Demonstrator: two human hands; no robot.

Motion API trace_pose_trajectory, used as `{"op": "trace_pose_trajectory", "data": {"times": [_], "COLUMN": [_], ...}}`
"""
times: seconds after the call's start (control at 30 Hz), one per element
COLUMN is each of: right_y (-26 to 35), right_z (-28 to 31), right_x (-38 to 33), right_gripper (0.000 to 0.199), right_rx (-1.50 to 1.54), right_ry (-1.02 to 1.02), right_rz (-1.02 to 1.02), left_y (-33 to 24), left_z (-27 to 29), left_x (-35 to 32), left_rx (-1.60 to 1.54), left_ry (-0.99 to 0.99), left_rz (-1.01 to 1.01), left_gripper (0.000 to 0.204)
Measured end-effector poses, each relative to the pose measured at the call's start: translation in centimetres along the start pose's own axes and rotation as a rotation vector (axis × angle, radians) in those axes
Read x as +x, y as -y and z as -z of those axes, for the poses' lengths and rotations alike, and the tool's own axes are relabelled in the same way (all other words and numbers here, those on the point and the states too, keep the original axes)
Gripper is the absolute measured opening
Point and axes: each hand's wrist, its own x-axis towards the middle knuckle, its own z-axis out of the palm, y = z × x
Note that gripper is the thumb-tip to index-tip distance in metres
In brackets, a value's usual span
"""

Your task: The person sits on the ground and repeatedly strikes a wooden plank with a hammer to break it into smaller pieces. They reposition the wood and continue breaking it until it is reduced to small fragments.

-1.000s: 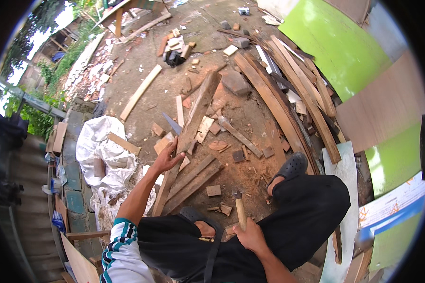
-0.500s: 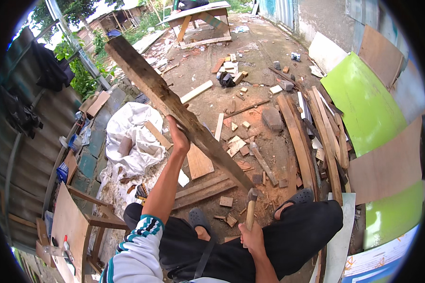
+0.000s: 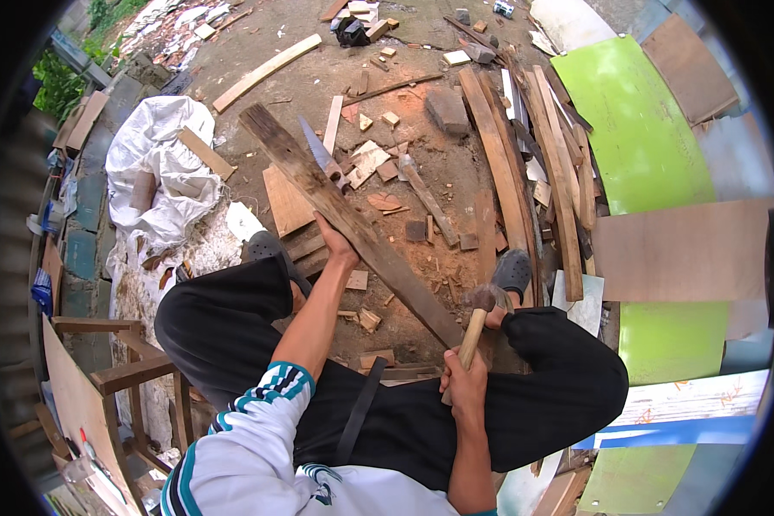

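My left hand [image 3: 339, 245] is wrapped round the edge of a long, weathered wooden plank [image 3: 385, 256], which slants from the upper left down toward my lap. In my right hand [image 3: 467, 384] is a hammer [image 3: 470, 340], gripped by its pale wooden handle. The hammer's head is raised beside the plank's lower end, close to my foot; whether they touch I cannot tell. Behind the plank lies a handsaw [image 3: 315, 146], partly covered by it. A wooden-handled tool [image 3: 430, 200] rests on the dirt ahead, its head hard to make out.
Long boards [image 3: 497, 159] lie stacked to the right, beside green and brown sheets [image 3: 641, 129]. A white sack [image 3: 168, 138] sits at the left, with a wooden frame [image 3: 138, 370] nearer me. Offcuts, a stone block [image 3: 446, 110] and sawdust litter the ground ahead.
The view has tilted downward. The plank's far end has come down and nearer, still in my left hand. My right hand has turned the hammer so its head leans to the right.
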Motion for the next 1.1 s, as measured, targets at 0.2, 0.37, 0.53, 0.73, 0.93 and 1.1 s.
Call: {"op": "trace_pose_trajectory", "data": {"times": [0.2, 0.37, 0.53, 0.73, 0.93, 1.1], "right_y": [-0.5, -0.3, -0.8, -0.5, -0.4, -0.6], "right_z": [0.1, 0.2, 0.0, -0.7, -1.4, -1.7], "right_x": [0.7, 1.4, 1.8, 1.9, 1.9, 1.9], "right_gripper": [0.015, 0.015, 0.015, 0.014, 0.014, 0.015], "right_rx": [-0.07, -0.112, -0.112, -0.171, -0.206, -0.225], "right_ry": [-0.063, -0.072, -0.032, -0.007, 0.028, 0.02], "right_rz": [-0.051, -0.063, -0.12, -0.139, -0.182, -0.221], "left_y": [9.7, 12.7, 14.1, 13.6, 12.5, 10.3], "left_z": [5.1, 8.9, 11.8, 13.2, 12.2, 9.5], "left_x": [-3.4, -4.5, -4.6, -3.6, -2.9, -4.3], "left_rx": [0.095, 0.171, 0.662, 0.805, 0.988, 1.658], "left_ry": [-0.14, -0.168, -0.131, -0.052, -0.131, -0.073], "left_rz": [0.302, 0.493, 0.616, 0.752, 0.842, 0.69], "left_gripper": [0.094, 0.097, 0.113, 0.113, 0.086, 0.069]}}
